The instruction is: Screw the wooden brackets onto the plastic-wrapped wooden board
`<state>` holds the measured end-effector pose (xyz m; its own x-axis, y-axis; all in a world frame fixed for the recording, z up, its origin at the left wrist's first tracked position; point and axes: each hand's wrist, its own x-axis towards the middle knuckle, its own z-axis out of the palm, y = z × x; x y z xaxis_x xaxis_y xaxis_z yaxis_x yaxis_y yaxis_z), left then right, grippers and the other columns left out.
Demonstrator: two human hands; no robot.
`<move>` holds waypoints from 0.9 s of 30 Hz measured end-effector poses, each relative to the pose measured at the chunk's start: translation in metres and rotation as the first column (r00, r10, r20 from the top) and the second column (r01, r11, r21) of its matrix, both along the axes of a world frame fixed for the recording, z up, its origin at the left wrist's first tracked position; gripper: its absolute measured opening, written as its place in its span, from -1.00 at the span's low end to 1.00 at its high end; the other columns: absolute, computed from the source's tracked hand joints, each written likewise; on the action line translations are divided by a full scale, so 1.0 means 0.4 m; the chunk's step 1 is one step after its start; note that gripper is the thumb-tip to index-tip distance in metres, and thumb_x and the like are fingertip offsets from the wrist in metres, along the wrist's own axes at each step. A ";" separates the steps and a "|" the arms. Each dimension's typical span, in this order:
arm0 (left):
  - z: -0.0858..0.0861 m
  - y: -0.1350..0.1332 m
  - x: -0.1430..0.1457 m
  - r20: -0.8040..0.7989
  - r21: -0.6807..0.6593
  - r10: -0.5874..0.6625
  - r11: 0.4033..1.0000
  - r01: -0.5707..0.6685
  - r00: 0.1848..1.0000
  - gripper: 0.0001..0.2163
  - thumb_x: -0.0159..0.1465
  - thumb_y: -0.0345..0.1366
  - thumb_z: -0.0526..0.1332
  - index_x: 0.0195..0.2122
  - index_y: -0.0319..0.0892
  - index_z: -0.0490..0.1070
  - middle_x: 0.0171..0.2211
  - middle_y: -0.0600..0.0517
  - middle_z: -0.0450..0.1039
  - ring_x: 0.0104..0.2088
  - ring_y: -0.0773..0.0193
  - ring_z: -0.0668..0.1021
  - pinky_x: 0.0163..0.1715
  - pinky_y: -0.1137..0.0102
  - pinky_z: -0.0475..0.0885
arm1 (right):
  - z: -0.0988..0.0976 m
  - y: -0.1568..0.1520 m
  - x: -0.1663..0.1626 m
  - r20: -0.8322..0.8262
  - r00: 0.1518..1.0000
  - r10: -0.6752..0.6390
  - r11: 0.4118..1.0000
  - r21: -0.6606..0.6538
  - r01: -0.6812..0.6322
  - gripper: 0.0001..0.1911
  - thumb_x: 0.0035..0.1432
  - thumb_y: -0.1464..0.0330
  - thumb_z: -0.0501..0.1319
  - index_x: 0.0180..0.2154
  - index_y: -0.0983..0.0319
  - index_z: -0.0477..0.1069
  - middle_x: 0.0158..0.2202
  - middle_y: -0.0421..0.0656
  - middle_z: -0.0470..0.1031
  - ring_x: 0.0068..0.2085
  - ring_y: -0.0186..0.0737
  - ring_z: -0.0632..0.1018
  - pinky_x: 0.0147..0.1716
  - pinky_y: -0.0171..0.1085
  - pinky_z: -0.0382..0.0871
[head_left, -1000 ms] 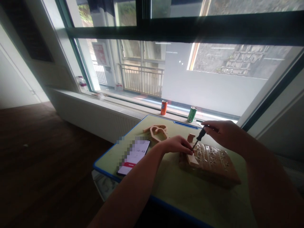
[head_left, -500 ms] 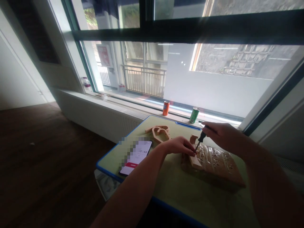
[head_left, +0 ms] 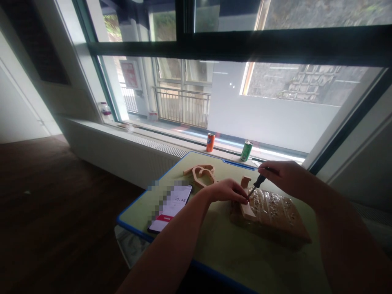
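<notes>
My right hand [head_left: 274, 170] is closed around the dark handle of a screwdriver [head_left: 259, 180], which slants down to the left. Its tip reaches a pale wooden piece [head_left: 247, 210] with an upright curved end. My left hand [head_left: 230, 191] has its thumb and fingers pinched together right at the screwdriver's tip, over the wood; whatever lies between them is too small to make out. Under the wooden piece is a brown block-shaped package [head_left: 281, 218] covered in shiny clear tape, with small dark bits scattered on top.
Curved wooden pieces [head_left: 203, 175] lie on the blue-edged table [head_left: 214, 241], left of the package. A phone [head_left: 171, 208] showing a timer lies nearer the left edge. An orange can [head_left: 210, 142] and a green can [head_left: 246, 151] stand on the windowsill.
The whole view has shifted slightly, so things sit a little further left and lower. Both hands and the screwdriver keep about the same place on the wooden piece.
</notes>
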<state>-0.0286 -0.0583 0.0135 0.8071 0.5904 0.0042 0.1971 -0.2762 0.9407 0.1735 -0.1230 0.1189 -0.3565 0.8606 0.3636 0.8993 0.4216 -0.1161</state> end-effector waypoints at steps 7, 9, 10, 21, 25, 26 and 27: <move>0.004 0.001 -0.002 0.007 -0.022 -0.019 1.000 0.019 1.000 -0.61 -0.05 -0.10 0.33 -0.22 -0.20 0.51 -0.26 -0.03 0.52 -0.22 0.23 0.50 -0.15 0.37 0.33 | 0.017 -0.017 0.025 0.142 0.985 -0.096 0.992 -0.069 0.106 -0.49 0.09 0.00 -0.01 -0.57 0.19 0.48 -0.64 -0.18 0.44 -0.61 -0.31 0.39 -0.59 -0.31 0.13; 0.006 0.000 -0.003 -0.007 -0.021 -0.012 1.000 0.012 1.000 -0.60 -0.05 -0.09 0.33 -0.21 -0.20 0.51 -0.25 -0.03 0.52 -0.22 0.23 0.50 -0.14 0.36 0.33 | 0.014 -0.011 0.024 0.172 0.974 -0.150 0.987 -0.034 0.158 -0.45 0.06 -0.06 -0.01 -0.63 0.20 0.45 -0.70 -0.19 0.39 -0.63 -0.32 0.37 -0.60 -0.31 0.11; 0.006 0.000 -0.004 -0.013 -0.020 -0.005 1.000 0.005 1.000 -0.60 -0.05 -0.09 0.33 -0.21 -0.19 0.51 -0.25 -0.02 0.52 -0.22 0.23 0.50 -0.15 0.35 0.33 | 0.012 -0.007 0.022 0.167 0.974 -0.151 0.987 -0.025 0.157 -0.46 0.06 -0.05 0.00 -0.60 0.19 0.47 -0.68 -0.20 0.41 -0.62 -0.32 0.37 -0.59 -0.31 0.11; 0.003 0.000 -0.005 -0.013 -0.014 -0.009 1.000 0.009 1.000 -0.61 -0.05 -0.09 0.32 -0.21 -0.17 0.51 -0.25 -0.02 0.52 -0.22 0.22 0.50 -0.15 0.35 0.33 | 0.014 -0.019 0.030 0.095 0.995 -0.010 1.000 -0.025 0.012 -0.59 0.12 0.08 0.01 -0.37 0.16 0.53 -0.52 -0.16 0.51 -0.53 -0.26 0.45 -0.50 -0.29 0.21; 0.006 0.000 -0.005 -0.004 -0.021 -0.019 1.000 0.018 1.000 -0.62 -0.04 -0.10 0.32 -0.22 -0.17 0.51 -0.25 -0.01 0.52 -0.21 0.23 0.50 -0.12 0.36 0.32 | 0.010 -0.010 0.031 0.131 0.989 -0.073 0.996 -0.033 0.078 -0.51 0.09 0.00 0.00 -0.52 0.19 0.51 -0.64 -0.18 0.44 -0.60 -0.29 0.41 -0.55 -0.30 0.17; 0.006 0.000 -0.004 -0.001 -0.027 -0.018 0.999 0.018 1.000 -0.62 -0.04 -0.10 0.33 -0.22 -0.17 0.52 -0.25 -0.01 0.52 -0.20 0.23 0.50 -0.12 0.36 0.32 | 0.010 -0.009 0.028 0.126 0.990 -0.068 0.997 -0.033 0.073 -0.52 0.10 0.01 0.01 -0.49 0.18 0.52 -0.62 -0.18 0.46 -0.58 -0.28 0.42 -0.54 -0.30 0.18; 0.005 0.000 -0.003 0.002 -0.032 -0.015 0.999 0.016 1.000 -0.63 -0.05 -0.11 0.33 -0.22 -0.17 0.52 -0.25 0.00 0.52 -0.20 0.23 0.50 -0.12 0.37 0.32 | 0.009 -0.009 0.024 0.113 0.992 -0.060 0.998 -0.029 0.064 -0.55 0.10 0.02 0.01 -0.42 0.17 0.52 -0.57 -0.17 0.49 -0.55 -0.27 0.44 -0.52 -0.30 0.20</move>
<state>-0.0299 -0.0583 0.0154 0.8162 0.5777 -0.0133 0.1917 -0.2489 0.9494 0.1829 -0.1267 0.1227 -0.3388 0.8932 0.2957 0.9318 0.3621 -0.0262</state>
